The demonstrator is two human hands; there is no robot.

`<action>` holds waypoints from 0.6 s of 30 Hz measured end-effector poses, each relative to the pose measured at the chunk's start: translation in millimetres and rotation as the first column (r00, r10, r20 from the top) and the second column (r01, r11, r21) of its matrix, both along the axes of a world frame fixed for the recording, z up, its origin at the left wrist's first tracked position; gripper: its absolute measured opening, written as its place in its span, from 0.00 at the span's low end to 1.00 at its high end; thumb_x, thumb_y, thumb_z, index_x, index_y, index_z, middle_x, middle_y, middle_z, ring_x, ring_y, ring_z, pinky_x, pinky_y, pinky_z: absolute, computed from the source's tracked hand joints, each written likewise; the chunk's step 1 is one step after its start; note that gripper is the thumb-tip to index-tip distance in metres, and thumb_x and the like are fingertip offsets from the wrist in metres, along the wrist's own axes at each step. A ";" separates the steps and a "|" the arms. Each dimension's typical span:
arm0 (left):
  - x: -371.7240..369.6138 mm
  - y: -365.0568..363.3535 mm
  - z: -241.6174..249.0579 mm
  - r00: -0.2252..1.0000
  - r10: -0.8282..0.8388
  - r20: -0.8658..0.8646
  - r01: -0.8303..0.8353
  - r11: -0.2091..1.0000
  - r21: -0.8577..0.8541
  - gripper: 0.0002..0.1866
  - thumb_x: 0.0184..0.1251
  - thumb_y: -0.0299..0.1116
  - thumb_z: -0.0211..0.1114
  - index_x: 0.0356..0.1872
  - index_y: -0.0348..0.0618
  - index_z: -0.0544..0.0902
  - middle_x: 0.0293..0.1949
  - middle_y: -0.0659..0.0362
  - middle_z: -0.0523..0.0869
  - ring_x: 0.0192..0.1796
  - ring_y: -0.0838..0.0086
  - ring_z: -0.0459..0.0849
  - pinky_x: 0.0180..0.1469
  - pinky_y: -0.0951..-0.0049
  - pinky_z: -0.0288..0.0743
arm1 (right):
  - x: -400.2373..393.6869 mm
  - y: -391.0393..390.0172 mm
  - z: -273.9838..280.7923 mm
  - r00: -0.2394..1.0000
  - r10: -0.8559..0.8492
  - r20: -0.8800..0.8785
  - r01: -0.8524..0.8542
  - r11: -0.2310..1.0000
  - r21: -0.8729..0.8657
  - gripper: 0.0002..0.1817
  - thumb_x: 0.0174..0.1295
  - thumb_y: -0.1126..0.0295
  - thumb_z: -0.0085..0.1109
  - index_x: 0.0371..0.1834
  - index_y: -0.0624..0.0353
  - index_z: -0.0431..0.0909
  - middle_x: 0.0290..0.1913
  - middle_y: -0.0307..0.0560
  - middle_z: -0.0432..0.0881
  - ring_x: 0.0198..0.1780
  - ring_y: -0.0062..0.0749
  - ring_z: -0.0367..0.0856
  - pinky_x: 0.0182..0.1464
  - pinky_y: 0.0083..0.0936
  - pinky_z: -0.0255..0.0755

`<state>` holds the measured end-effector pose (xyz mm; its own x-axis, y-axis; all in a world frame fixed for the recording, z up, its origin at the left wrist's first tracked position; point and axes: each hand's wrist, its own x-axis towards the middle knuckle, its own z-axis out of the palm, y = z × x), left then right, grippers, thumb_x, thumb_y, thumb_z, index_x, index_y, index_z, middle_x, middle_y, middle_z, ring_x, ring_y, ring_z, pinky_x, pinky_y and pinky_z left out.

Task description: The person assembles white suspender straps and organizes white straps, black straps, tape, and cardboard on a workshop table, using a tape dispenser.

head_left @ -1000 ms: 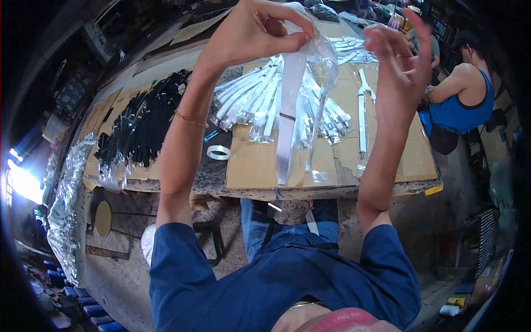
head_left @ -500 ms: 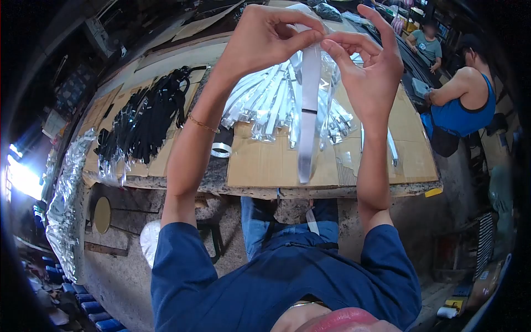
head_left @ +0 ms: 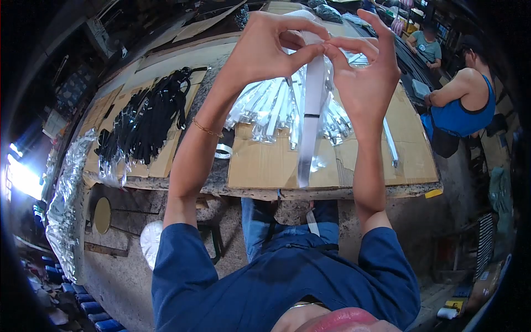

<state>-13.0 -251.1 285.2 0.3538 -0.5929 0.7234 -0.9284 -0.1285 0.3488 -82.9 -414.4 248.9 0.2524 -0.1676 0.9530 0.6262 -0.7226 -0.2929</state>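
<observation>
Strap hangs near the counter's near edge, apparently raised so that its top is easy to reach. Left hand pinches that top, thumb against finger; right hand closes thumb and forefinger beside it, other fingers spread — its exact hold is too small to tell. White straps fan out beyond, black straps lie leftward — likely kept apart by colour.

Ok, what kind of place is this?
Probably a small workshop or packing area. A fan of bagged white straps and a heap of black straps lie on a cardboard-covered table, and another person in a blue tank top sits close by.
</observation>
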 end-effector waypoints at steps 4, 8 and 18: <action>9.9 -7.8 -5.9 0.993 -0.064 0.103 0.074 0.992 -0.107 0.11 0.57 0.32 0.70 0.40 0.40 0.89 0.28 0.52 0.89 0.34 0.67 0.92 0.37 0.74 0.84 | -0.7 1.1 -2.9 0.988 -0.155 0.018 0.155 0.988 0.000 0.35 0.50 0.69 0.78 0.63 0.52 0.71 0.38 0.41 0.90 0.50 0.35 0.87 0.58 0.34 0.75; 8.0 -9.2 -5.2 0.993 -0.048 0.111 0.061 0.992 -0.111 0.10 0.57 0.30 0.69 0.40 0.41 0.89 0.28 0.53 0.89 0.35 0.65 0.92 0.37 0.74 0.84 | 0.6 -0.6 -3.7 0.988 -0.144 0.051 0.143 0.989 0.027 0.36 0.49 0.69 0.79 0.62 0.52 0.72 0.41 0.43 0.89 0.52 0.36 0.85 0.59 0.34 0.75; -1.7 -4.8 -8.7 0.997 -0.032 0.068 0.033 0.999 -0.016 0.08 0.64 0.26 0.68 0.43 0.36 0.88 0.36 0.59 0.89 0.36 0.78 0.88 0.40 0.78 0.83 | 23.1 -49.5 8.5 0.720 0.570 -0.396 -0.511 0.822 0.253 0.16 0.52 0.73 0.76 0.44 0.61 0.86 0.43 0.49 0.88 0.48 0.30 0.87 0.55 0.22 0.80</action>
<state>-14.7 -256.0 276.5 0.2844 -0.5904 0.7553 -0.9535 -0.0920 0.2871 -59.8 -464.0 257.4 0.7144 0.0253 0.6992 0.6829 -0.2429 -0.6889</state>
